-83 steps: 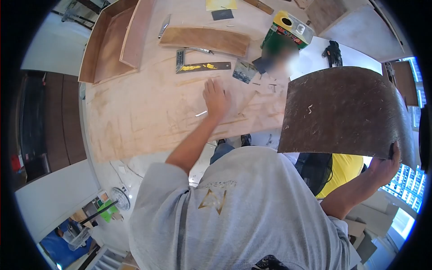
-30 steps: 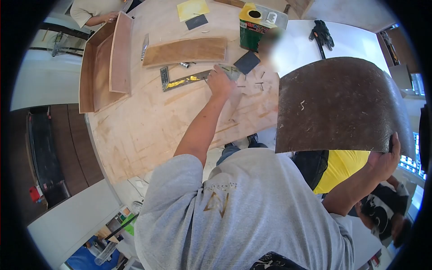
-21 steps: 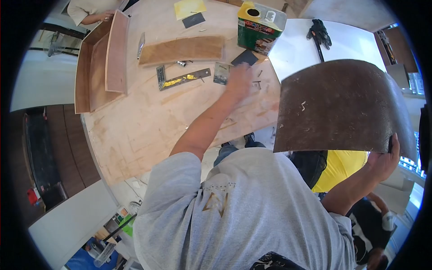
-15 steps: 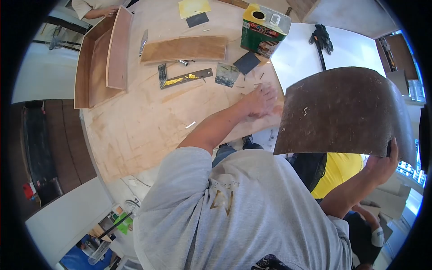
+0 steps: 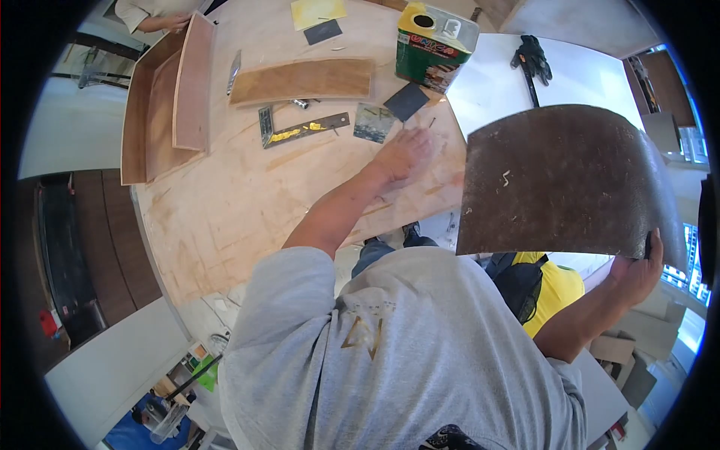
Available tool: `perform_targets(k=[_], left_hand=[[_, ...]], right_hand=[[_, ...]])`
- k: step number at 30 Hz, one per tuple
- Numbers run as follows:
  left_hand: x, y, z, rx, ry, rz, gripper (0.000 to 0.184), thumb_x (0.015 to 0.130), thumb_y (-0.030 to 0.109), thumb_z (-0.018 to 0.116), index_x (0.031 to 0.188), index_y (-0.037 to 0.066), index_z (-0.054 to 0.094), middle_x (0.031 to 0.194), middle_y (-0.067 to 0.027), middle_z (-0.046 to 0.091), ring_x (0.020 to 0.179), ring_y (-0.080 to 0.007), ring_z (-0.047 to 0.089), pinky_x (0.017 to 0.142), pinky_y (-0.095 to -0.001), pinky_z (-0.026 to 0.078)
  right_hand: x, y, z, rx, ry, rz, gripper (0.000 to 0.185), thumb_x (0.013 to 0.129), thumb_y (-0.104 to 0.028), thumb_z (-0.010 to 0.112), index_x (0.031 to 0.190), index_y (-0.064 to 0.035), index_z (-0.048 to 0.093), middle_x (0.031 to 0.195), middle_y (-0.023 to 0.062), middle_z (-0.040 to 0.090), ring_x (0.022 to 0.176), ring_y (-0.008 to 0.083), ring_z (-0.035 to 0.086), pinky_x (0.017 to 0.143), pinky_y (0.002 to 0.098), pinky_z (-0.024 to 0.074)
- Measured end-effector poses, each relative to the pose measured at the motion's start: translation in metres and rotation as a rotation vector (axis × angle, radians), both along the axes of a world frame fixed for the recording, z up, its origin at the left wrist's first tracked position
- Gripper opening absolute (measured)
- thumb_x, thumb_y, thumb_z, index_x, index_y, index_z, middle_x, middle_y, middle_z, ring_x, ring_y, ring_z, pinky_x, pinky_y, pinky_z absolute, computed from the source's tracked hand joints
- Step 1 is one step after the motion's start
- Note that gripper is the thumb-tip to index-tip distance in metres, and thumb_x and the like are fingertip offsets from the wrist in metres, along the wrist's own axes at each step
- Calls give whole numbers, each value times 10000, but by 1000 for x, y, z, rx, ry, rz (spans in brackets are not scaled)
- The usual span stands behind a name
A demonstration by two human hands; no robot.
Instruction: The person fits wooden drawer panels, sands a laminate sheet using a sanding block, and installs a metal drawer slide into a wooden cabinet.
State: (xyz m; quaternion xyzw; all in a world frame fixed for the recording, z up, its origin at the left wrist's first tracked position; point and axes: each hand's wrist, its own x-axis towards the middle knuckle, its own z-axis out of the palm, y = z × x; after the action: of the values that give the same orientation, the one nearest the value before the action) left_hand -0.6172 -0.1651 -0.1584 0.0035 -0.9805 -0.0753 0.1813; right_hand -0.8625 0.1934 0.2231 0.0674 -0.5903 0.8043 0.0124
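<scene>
Brown sheet (image 5: pixel 555 180) held at near edge by right hand (image 5: pixel 637 276), beside bench (image 5: pixel 217 225). Left hand (image 5: pixel 409 154) drawn back from bench's right edge; blurred, grip untellable; sheet's hold left unaffected.

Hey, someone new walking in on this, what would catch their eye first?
Most likely the large brown curved sheet at the right, its lower edge in the grip of the right hand. Next might come the green-and-yellow can on the far right of the wooden table, then the wooden box at far left.
</scene>
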Motion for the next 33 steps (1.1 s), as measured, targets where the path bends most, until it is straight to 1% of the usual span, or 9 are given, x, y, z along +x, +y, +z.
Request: perform_targets(k=[3, 7, 13, 17, 19, 22, 25, 28, 33], left_hand=[[13, 12, 21, 217, 91, 455, 449, 851, 164, 577, 1292, 82, 568, 1312, -137, 586, 1192, -322, 552, 975, -460, 452], [11, 17, 43, 266, -162, 459, 295, 826, 172, 588, 1097, 68, 639, 1045, -100, 629, 972, -296, 599, 859, -442, 475], [-27, 22, 16, 183, 91, 597, 204, 774, 229, 618, 842, 47, 681, 859, -125, 631, 883, -317, 624, 765, -476, 497], [-25, 31, 93, 936, -185, 686, 499, 939, 440, 584, 1149, -6, 663, 1140, -223, 666, 1034, -350, 649, 842, -465, 511], [0, 37, 154, 2084, -178, 662, 596, 987, 517, 556, 1320, 22, 574, 1288, -174, 634, 1140, -271, 628, 910, -459, 500], [47, 59, 191, 2612, 306, -86, 610, 1018, 494, 517, 1414, 31, 491, 1388, -142, 589, 1276, -233, 569, 1043, -448, 458], [91, 73, 214, 2591, 659, 64, 516, 1020, 394, 553, 1396, 43, 509, 1362, -133, 611, 1297, -277, 549, 1114, -484, 407], [164, 71, 217, 2465, 938, 113, 446, 983, 298, 633, 1349, 56, 549, 1334, -117, 631, 1274, -269, 574, 1111, -466, 428], [323, 63, 213, 2010, 1365, 672, 341, 892, 212, 752, 1162, 34, 645, 1098, -98, 707, 1023, -236, 675, 957, -412, 536]], right_hand=[[-4, 6, -1, -12, -18, 38, 273, 939, -37, 613, 1142, 145, 594, 1117, 235, 678, 975, 322, 702, 874, 402, 598], [-6, -4, -4, -17, 32, 30, 279, 942, -54, 618, 1128, 155, 603, 1125, 234, 679, 997, 320, 698, 867, 398, 596], [20, -23, 1, 1071, 661, -370, 278, 929, -59, 647, 1176, 67, 668, 1124, 248, 673, 1056, 305, 669, 910, 368, 570], [32, -56, 15, 453, 300, -349, 238, 948, 5, 624, 1171, 64, 683, 1214, 285, 629, 1077, 378, 654, 923, 431, 583], [57, -81, 20, 536, 461, -371, 230, 943, -3, 627, 1154, 57, 696, 1219, 261, 644, 1068, 360, 671, 900, 427, 596], [67, -91, 7, 538, 781, -217, 232, 932, -79, 682, 1127, 40, 722, 1218, 184, 682, 1043, 309, 701, 883, 402, 598], [127, -144, 14, 111, 562, -119, 237, 942, -95, 684, 1113, 66, 716, 1193, 200, 693, 1024, 303, 715, 859, 412, 608], [155, -153, -23, 343, 1105, -74, 277, 943, -103, 689, 1173, 50, 685, 1190, 233, 687, 1044, 307, 713, 874, 397, 610], [211, -185, -33, -276, 715, 745, 306, 945, -149, 688, 1191, 33, 673, 1169, 198, 704, 1069, 287, 708, 872, 363, 608]])
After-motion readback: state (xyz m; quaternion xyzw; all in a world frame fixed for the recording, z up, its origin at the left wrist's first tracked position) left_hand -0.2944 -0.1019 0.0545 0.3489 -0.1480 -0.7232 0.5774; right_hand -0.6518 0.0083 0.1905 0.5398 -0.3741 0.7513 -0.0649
